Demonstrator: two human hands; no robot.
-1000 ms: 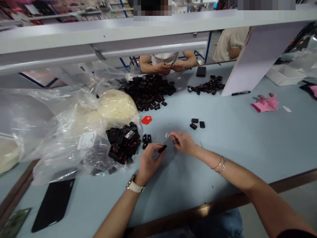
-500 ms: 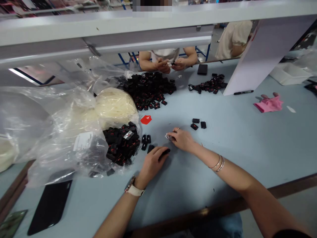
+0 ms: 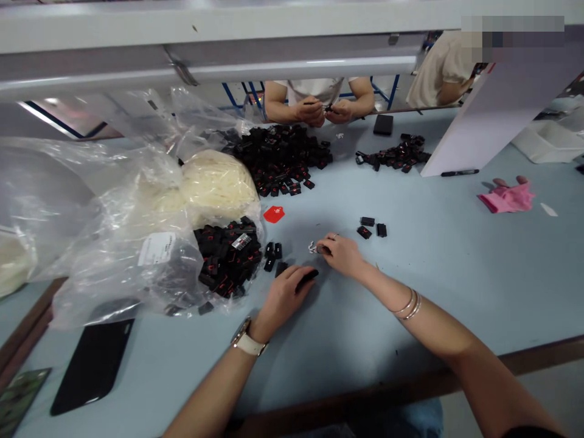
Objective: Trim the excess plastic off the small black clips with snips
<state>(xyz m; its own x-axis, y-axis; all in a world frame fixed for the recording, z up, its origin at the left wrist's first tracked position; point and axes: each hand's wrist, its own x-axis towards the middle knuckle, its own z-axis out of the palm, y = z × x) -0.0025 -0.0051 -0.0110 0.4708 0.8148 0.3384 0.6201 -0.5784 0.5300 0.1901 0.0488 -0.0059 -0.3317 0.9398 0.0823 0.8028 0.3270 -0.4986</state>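
My left hand [image 3: 287,295] is closed on a small black plastic piece [image 3: 306,279] just above the blue tabletop. My right hand [image 3: 341,254] has its fingers pinched together beside a little cluster of small white parts [image 3: 312,247]; whatever sits between the fingertips is too small to name. Several black pieces [image 3: 272,250] lie left of the white parts, one partly behind my left hand. Three more black pieces [image 3: 367,221] rest beyond my right hand.
An open clear bag [image 3: 155,249] spills black pieces [image 3: 228,255] on the left. Behind it lies a bigger black pile [image 3: 292,158]. A red tag [image 3: 274,214], black tablet-like slab [image 3: 93,365], pink glove [image 3: 508,196] and pen [image 3: 460,173] lie around. Across the table, a person's hands [image 3: 326,111] hold small parts.
The whole view has shifted slightly. My hands stay almost in place, the right one still at the white parts. The co-worker's hands have changed position a little.
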